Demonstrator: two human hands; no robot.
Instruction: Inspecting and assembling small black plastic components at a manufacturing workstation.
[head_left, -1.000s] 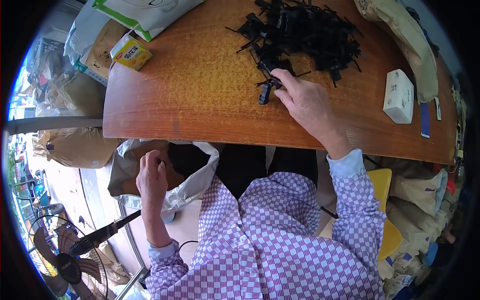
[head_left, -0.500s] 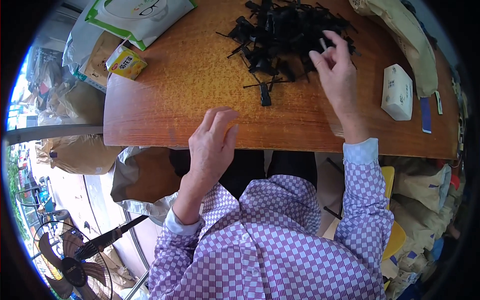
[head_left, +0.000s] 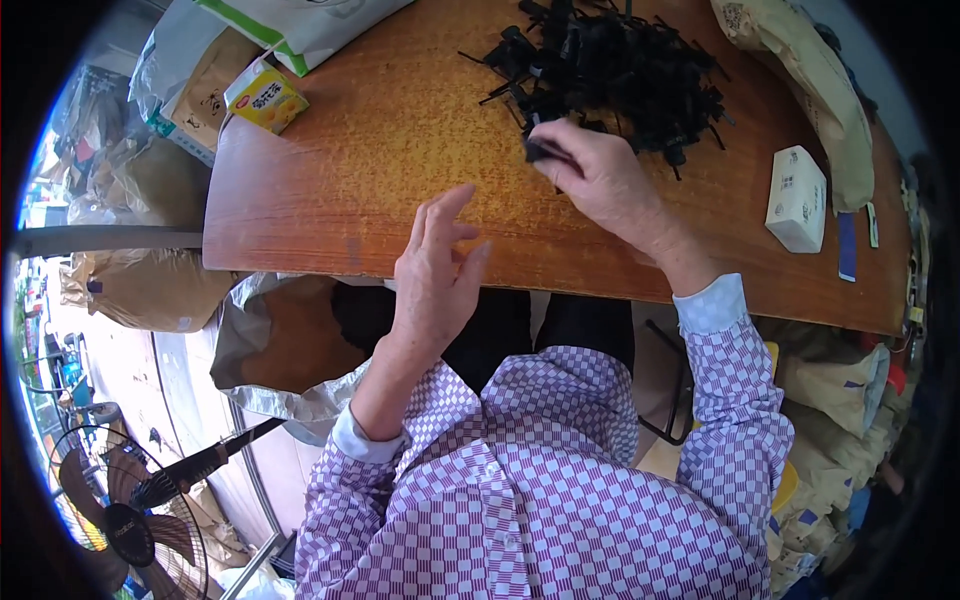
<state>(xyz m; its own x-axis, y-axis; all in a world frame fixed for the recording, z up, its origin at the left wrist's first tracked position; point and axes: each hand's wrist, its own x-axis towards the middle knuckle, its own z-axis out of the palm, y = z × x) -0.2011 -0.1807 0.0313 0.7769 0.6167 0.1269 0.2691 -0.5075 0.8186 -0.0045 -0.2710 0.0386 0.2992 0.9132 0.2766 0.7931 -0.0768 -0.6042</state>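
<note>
My right hand (head_left: 605, 185) is at the near left edge of a heap of small black pieces (head_left: 630, 80) with thin strips sticking out. Pinched between its thumb and fingers is a small black piece (head_left: 537, 150), partly hidden by the fingers; its exact kind is hard to make out. Over the table's near edge, my left hand (head_left: 440, 265) hovers with its fingers apart and nothing in it.
On the brown table (head_left: 370, 150), a yellow drink carton (head_left: 266, 95) stands at the left by a white and green bag (head_left: 320, 30). A white tissue pack (head_left: 797, 200) and a long paper sack (head_left: 810, 80) lie right. A fan (head_left: 130, 530) stands lower left.
My right hand has moved left and nearer from the heap and closed on the black piece that lay in front. My left hand has risen slightly, its fingers spreading.
</note>
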